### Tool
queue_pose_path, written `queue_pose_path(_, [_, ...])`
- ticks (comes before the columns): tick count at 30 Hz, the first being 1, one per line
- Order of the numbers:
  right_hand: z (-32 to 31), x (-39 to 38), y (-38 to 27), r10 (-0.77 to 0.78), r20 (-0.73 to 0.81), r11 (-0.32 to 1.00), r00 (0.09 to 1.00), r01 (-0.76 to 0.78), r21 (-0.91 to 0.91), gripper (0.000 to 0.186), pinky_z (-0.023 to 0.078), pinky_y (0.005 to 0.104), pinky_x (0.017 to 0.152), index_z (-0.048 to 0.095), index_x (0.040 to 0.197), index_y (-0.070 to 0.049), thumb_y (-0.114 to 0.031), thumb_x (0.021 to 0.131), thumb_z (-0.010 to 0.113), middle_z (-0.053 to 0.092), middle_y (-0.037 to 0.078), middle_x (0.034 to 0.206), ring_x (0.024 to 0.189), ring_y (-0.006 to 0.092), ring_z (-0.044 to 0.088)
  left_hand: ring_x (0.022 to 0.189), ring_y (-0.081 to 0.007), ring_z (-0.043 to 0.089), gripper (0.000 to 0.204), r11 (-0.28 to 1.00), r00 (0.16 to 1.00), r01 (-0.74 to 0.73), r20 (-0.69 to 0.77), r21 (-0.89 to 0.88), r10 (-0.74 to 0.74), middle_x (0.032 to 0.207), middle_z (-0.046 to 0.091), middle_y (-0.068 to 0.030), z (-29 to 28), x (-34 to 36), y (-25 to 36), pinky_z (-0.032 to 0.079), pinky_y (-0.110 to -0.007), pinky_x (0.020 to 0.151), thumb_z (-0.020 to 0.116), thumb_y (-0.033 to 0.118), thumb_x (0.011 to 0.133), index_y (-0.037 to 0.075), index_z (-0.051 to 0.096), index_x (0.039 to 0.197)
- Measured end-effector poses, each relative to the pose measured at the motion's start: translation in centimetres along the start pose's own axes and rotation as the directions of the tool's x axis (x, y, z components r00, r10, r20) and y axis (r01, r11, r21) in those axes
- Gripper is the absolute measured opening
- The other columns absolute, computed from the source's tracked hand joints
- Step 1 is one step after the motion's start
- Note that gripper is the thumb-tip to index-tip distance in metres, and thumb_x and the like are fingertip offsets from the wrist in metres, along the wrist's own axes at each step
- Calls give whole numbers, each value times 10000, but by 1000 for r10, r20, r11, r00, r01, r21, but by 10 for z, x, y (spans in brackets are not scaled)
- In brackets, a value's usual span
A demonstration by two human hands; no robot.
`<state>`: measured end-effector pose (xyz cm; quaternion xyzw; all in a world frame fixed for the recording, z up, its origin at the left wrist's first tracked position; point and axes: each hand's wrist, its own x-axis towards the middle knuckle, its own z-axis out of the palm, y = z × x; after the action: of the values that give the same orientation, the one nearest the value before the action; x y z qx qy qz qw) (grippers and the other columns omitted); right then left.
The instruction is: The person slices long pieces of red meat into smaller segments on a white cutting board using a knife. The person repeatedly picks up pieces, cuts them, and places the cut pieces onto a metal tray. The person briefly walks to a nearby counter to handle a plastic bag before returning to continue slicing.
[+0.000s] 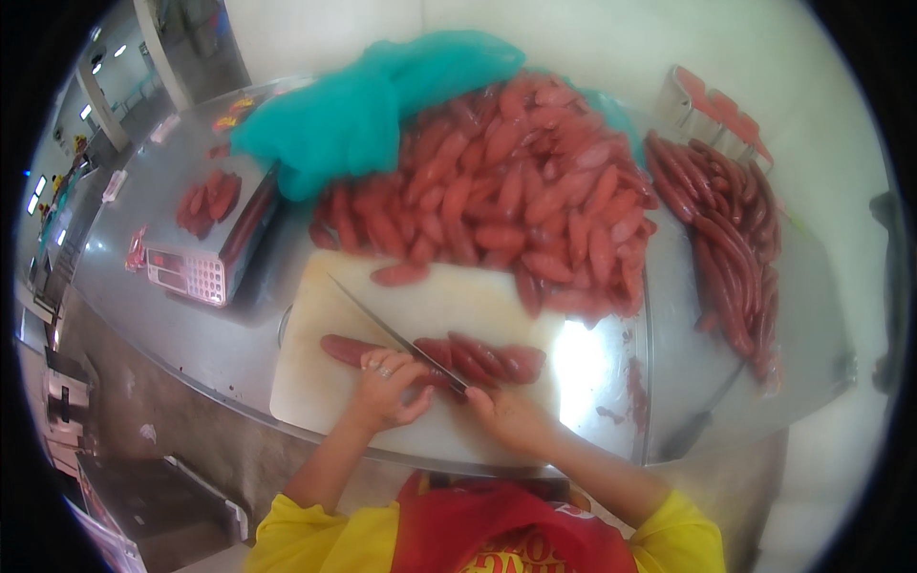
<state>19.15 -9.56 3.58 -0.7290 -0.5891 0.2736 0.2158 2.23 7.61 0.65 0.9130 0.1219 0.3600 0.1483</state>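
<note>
A white cutting board [310,377] lies in front of me with a dark red sausage [344,350] across it. My left hand [385,390], with a ring on one finger, presses its curled fingers onto the sausage. A long knife [380,323] slants over the board, its tip toward the far left and its edge at the sausage beside my left fingers. Its handle is mostly hidden in my right hand [511,416], which is closed round it. Several slant-cut sausage pieces [489,359] lie to the right of the blade. One loose slice [398,275] rests at the board's far edge.
A large heap of sausage slices [516,181] rises behind the board, partly beside a teal bag [353,115]. Whole sausages [731,239] lie at the right near red packs [716,107]. A digital scale [186,275] bearing slices [205,202] stands left on the metal table [253,344].
</note>
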Motion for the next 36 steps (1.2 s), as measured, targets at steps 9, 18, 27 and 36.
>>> queue_pose_path(9, [-85,-117,-30,579,304,815,757,-541,-207,514,488,498,760,609,991,-16,-472,1004,372,639,252,844,815,456,615,866,-275,515,353,999,999,28,-14,-14,-29,903,539,-58,-3,-7,-8,353,-398,777,799,198,612,141,598,897])
queue_pose_path(18, [-90,-117,-27,608,123,787,784,-616,36,603,500,512,677,623,953,19,-516,1009,351,639,267,717,740,486,631,890,-279,536,356,994,973,108,202,14,-109,923,562,-63,-35,-1,10,371,-404,805,787,257,656,133,600,932])
queue_pose_path(27, [-60,-129,-20,611,146,763,778,-628,153,601,497,473,729,628,982,35,-498,1012,352,640,287,774,796,469,637,901,-354,579,309,945,920,292,312,-144,-237,935,628,-172,-12,48,-12,449,-416,820,718,180,782,16,595,1013])
queue_pose_path(36, [-33,-182,-7,777,27,531,629,-677,509,586,492,339,638,656,968,33,-487,1011,389,637,126,705,667,207,623,820,-247,604,284,841,694,532,619,-98,-367,826,638,-123,-27,68,11,487,-347,729,746,196,794,-6,627,954])
